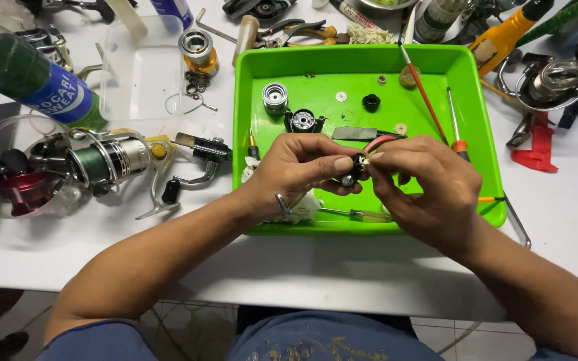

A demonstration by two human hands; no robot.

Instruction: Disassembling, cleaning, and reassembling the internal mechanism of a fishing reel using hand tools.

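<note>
Pinched between both hands: a small black round reel part (354,171), held over the bright green plastic tray (483,134). Left hand (296,175) grips it from 9 o'clock, thumb on top and fingers curled under, with a crumpled white rag (300,208) tucked beneath the palm. Right hand (423,184) closes on it from 3 o'clock, fingertips tight, apparently also holding a thin red-handled tool (378,142) that arcs up toward 12; its tip is hidden.

Step in hand, judged: close work on the small part, cleaning or fitting, mid-way through a reel strip-down. The part's far face is not visible, so I cannot tell exactly which.

Inside the tray at 11 o'clock of the hands sit a silver spool-like metal cylinder (275,97) and a black geared housing (302,121); a long red-shafted brush (423,90) leans at 1 o'clock. A yellow-handled small screwdriver (362,214) lies at 6 o'clock, just below the hands. Well out at 9 o'clock on the white table (302,267) lies a spinning reel with green line (105,160).

Next move likely calls for steady fingertip pressure and keeping the part over the tray, so anything dropped stays contained.
</note>
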